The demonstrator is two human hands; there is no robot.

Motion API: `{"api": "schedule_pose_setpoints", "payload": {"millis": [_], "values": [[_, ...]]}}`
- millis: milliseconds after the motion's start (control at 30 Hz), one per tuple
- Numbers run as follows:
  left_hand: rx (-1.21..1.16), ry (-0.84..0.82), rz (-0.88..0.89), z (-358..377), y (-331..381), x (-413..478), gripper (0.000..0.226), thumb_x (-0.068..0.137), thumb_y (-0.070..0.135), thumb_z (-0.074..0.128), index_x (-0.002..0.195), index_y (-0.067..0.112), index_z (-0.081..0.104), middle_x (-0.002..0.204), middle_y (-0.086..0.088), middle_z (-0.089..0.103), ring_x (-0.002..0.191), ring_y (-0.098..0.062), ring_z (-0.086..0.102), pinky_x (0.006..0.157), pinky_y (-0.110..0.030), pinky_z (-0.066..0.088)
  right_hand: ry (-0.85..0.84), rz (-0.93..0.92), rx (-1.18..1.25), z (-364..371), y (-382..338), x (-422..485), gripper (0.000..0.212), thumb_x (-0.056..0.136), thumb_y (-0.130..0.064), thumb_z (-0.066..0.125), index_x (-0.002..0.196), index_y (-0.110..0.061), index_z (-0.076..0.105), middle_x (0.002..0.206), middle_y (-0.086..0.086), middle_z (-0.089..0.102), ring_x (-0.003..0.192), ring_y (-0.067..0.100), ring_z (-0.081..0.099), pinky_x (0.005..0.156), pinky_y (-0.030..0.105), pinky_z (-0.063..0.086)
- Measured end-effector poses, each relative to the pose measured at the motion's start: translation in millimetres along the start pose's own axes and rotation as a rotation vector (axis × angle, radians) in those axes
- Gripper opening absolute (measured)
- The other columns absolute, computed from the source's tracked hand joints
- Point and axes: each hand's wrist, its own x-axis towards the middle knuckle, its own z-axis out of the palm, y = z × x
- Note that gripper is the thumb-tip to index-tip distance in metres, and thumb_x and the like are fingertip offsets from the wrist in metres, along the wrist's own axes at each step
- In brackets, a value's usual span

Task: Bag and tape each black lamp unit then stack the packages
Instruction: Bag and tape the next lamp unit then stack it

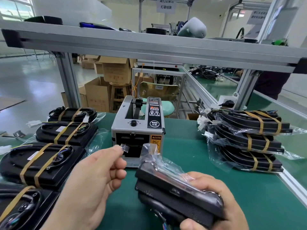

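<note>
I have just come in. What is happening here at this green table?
A person is packing lamp units. The left hand pinches a short piece of clear tape in front of the slot of the grey tape dispenser machine. The right hand grips a black lamp unit in a clear plastic bag. Bagged packages are stacked on the right of the green table; more black units with tan bands lie on the left.
</note>
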Motion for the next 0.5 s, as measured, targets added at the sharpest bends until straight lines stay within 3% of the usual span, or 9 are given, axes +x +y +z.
{"api": "schedule_pose_setpoints", "payload": {"millis": [67, 167, 233, 267, 333, 500], "values": [[0.007, 0.001, 0.104, -1, 4, -15, 0.027, 0.048, 0.036, 0.08, 0.061, 0.015, 0.068, 0.056, -0.001, 0.062, 0.044, -0.009, 0.055, 0.04, -0.017, 0.045, 0.055, -0.077, -0.035, 0, 6, -1, 0.053, 0.055, -0.049, 0.085, 0.101, -0.032, 0.064, 0.108, -0.009, 0.066, 0.103, 0.015, 0.064, 0.085, 0.025, 0.052], [0.198, -0.007, 0.276, 3, -1, -36, 0.038, 0.039, 0.057, 0.064, 0.061, 0.028, 0.073, 0.077, 0.008, 0.073, 0.057, -0.009, 0.059, 0.057, -0.018, 0.047, 0.103, -0.128, -0.095, 1, 9, 6, 0.053, 0.055, -0.033, 0.079, 0.105, -0.032, 0.062, 0.112, -0.011, 0.065, 0.109, 0.014, 0.062, 0.089, 0.022, 0.049], [0.324, -0.009, 0.345, 7, -7, -48, 0.041, 0.035, 0.061, 0.059, 0.059, 0.03, 0.072, 0.098, 0.029, 0.069, 0.069, 0.007, 0.063, 0.067, -0.004, 0.041, 0.102, -0.163, -0.089, 2, 11, 6, 0.053, 0.057, -0.035, 0.08, 0.107, -0.031, 0.061, 0.113, -0.009, 0.064, 0.114, 0.019, 0.059, 0.095, 0.027, 0.047], [0.365, -0.01, 0.361, 9, -11, -52, 0.042, 0.034, 0.062, 0.057, 0.059, 0.032, 0.073, 0.103, 0.033, 0.066, 0.083, 0.016, 0.061, 0.078, -0.005, 0.039, 0.094, -0.189, -0.107, 3, 12, 6, 0.052, 0.06, -0.04, 0.08, 0.107, -0.031, 0.06, 0.114, -0.01, 0.064, 0.117, 0.02, 0.057, 0.097, 0.028, 0.046], [0.424, -0.008, 0.364, 13, -18, -57, 0.042, 0.033, 0.063, 0.056, 0.059, 0.036, 0.073, 0.112, 0.029, 0.064, 0.103, 0.023, 0.051, 0.093, -0.02, 0.034, 0.064, -0.214, -0.132, 6, 11, 6, 0.05, 0.063, -0.043, 0.079, 0.106, -0.031, 0.058, 0.114, -0.011, 0.063, 0.118, 0.018, 0.056, 0.099, 0.026, 0.044], [0.469, -0.035, 0.306, 20, -26, -62, 0.041, 0.032, 0.064, 0.052, 0.057, 0.039, 0.072, 0.122, 0.027, 0.058, 0.116, 0.014, 0.048, 0.092, -0.017, 0.031, 0.02, -0.172, -0.076, 7, 10, 5, 0.048, 0.062, -0.029, 0.077, 0.107, -0.03, 0.06, 0.112, -0.007, 0.062, 0.113, 0.021, 0.058, 0.093, 0.024, 0.046]]}}
